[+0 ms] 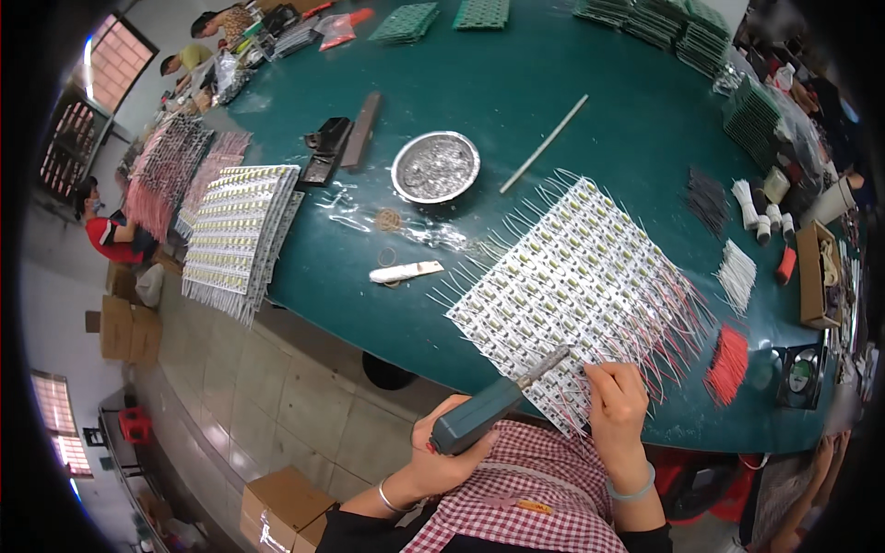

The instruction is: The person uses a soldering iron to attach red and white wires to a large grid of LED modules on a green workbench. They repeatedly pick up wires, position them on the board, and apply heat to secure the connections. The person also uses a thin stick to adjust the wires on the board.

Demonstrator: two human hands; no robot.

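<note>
My left hand (445, 461) is closed around the dark green body of a soldering gun (479, 417). Its metal tip points up and to the right, over the near part of a white circuit board panel (562, 286). Rows of small yellowish parts cover this panel; white wires stick out along its far left side, red and white ones along its right side. My right hand (618, 415) is closed in a pinch at the panel's near right edge, close to the tip. Whatever is between those fingertips is too small to make out.
Beyond the panel are a metal bowl (435, 167), a pale stick (544, 143) and a white-wrapped blade-like piece (406, 272). Red wires (727, 365) and white wires (737, 276) lie to the right. Stacked panels (241, 230) overhang the table's left edge. Other people work nearby.
</note>
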